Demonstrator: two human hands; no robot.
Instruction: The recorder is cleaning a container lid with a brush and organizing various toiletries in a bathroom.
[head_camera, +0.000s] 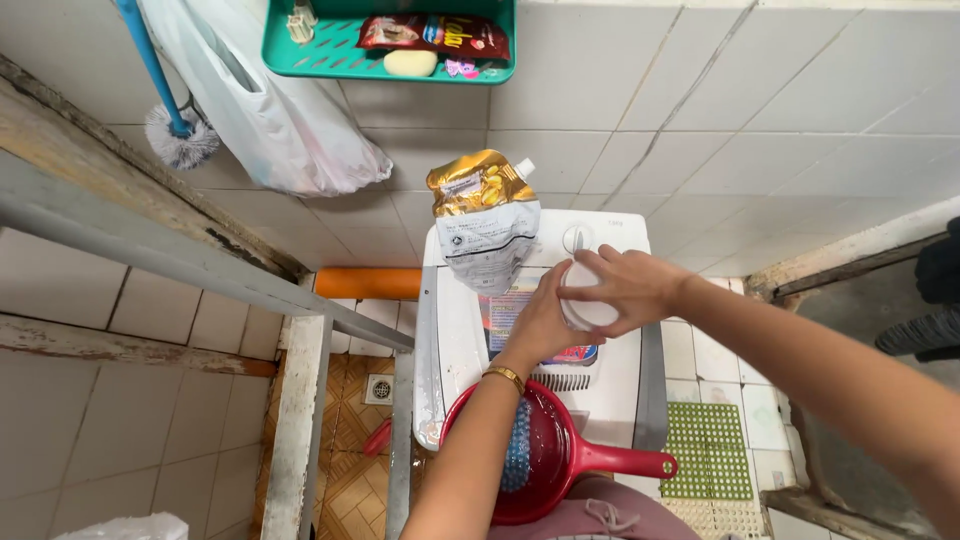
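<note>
Both hands on a white round plastic container (588, 305)

Right hand (628, 287) wraps its top in a firm grip; left hand (545, 322) cups its side, above the white washing machine (620, 385).

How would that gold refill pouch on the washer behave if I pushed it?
The gold refill pouch looks soft and creased, so it would likely buckle rather than slide stiffly. Standing upright with its top folded over, it seems apt to tip. Its glossy film may feel slippery.

Both hands hide most of the white container (588, 312) (lid unseen)
</note>
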